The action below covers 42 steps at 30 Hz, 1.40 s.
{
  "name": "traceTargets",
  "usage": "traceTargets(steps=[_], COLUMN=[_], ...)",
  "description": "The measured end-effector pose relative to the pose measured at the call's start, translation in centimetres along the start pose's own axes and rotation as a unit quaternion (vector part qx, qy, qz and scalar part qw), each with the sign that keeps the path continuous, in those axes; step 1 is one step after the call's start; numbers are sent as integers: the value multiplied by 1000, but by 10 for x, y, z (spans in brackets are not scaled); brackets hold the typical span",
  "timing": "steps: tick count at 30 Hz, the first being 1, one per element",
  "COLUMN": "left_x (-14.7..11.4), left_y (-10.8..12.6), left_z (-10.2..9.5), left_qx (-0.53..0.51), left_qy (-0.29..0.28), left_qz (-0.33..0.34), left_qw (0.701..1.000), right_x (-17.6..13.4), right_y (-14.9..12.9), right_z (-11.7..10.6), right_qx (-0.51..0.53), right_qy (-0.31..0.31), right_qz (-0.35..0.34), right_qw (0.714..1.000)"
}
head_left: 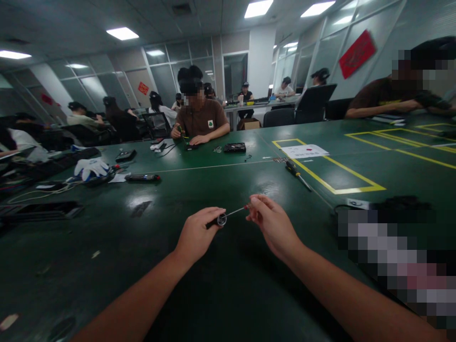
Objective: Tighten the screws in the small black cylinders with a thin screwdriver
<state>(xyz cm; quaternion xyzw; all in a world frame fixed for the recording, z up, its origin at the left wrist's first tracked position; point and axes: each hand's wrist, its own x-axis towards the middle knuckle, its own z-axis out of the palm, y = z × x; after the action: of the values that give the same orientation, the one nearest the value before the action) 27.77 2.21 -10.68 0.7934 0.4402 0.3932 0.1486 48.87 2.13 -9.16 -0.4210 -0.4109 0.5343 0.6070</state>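
Screwdriver [228, 215], held between both hands

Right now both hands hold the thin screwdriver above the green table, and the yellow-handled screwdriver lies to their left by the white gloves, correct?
Not quite. The head view shows the yellow-handled screwdriver to the right of the hands, beside the yellow tape outline, not by the white gloves. The rest stands: left hand and right hand hold the thin screwdriver above the green table.

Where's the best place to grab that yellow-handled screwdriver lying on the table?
Probably the yellow and black handle of the screwdriver, taken from above with fingers across its width. It lies flat on the green table, handle the thickest part, thin shaft pointing right toward the yellow tape.
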Motion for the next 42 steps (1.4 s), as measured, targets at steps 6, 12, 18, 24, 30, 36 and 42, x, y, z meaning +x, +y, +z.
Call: traceTargets(steps=[6, 12, 18, 24, 30, 36, 42], left_x=[0, 1, 1, 3, 8, 15, 26], left_y=[0, -4, -9, -6, 10, 17, 22], left_z=[0, -1, -4, -8, -15, -21, -6], left_qx=[6, 26, 61, 111, 93, 87, 151], left_qy=[-18, -19, -8, -8, -121, -181, -211], left_qz=[6, -25, -53, -49, -85, -122, -127], left_qw=[1000, 999, 997, 993, 985, 972, 957], right_x=[6, 11, 8, 7, 7, 7, 7], right_y=[10, 10, 6, -3, -11, -13, -15], right_z=[-5, -10, -9, -10, -12, -11, -10], right_qx=[14, 24, 15, 7, 11, 26, 30], right_qy=[-10, 31, 54, 91, 107, 99, 97], right_qz=[27, 12, -8, -56, -87, -74, -79], right_qw=[999, 999, 998, 994, 990, 992, 992])
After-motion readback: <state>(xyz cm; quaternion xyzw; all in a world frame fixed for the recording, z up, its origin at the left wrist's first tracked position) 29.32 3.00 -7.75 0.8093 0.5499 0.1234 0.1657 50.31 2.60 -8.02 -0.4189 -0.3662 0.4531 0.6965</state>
